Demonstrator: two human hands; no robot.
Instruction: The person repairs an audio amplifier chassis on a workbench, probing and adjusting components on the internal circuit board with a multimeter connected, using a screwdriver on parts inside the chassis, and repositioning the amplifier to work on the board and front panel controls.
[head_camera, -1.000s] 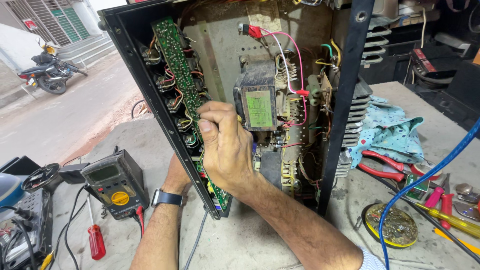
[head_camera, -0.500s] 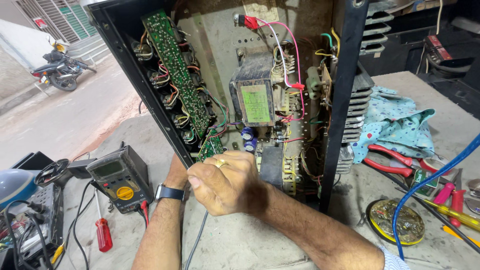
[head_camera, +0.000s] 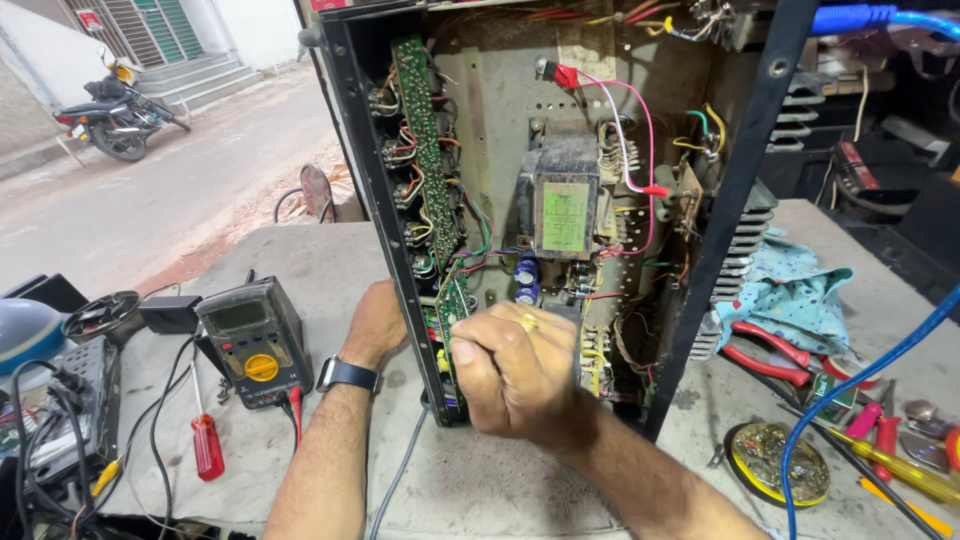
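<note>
A person is working inside an opened amplifier chassis (head_camera: 560, 200) standing on the counter (head_camera: 500, 490).

The left hand (head_camera: 375, 325) is gripping the chassis edge; the right hand (head_camera: 515, 370), fisted shut beside the green circuit board (head_camera: 430, 170), is risking snagged wires.

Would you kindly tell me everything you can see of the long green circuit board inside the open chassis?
The circuit board is a long, narrow green strip dotted with small solder points and components. It stands on edge, leaning slightly, along the left inner wall of the black metal chassis. Red, green and dark wires run from its left edge to a row of parts on that wall. Its lower end sits beside the right hand, a closed fist just in front; contact cannot be told. The left hand grips the chassis edge outside.
</note>
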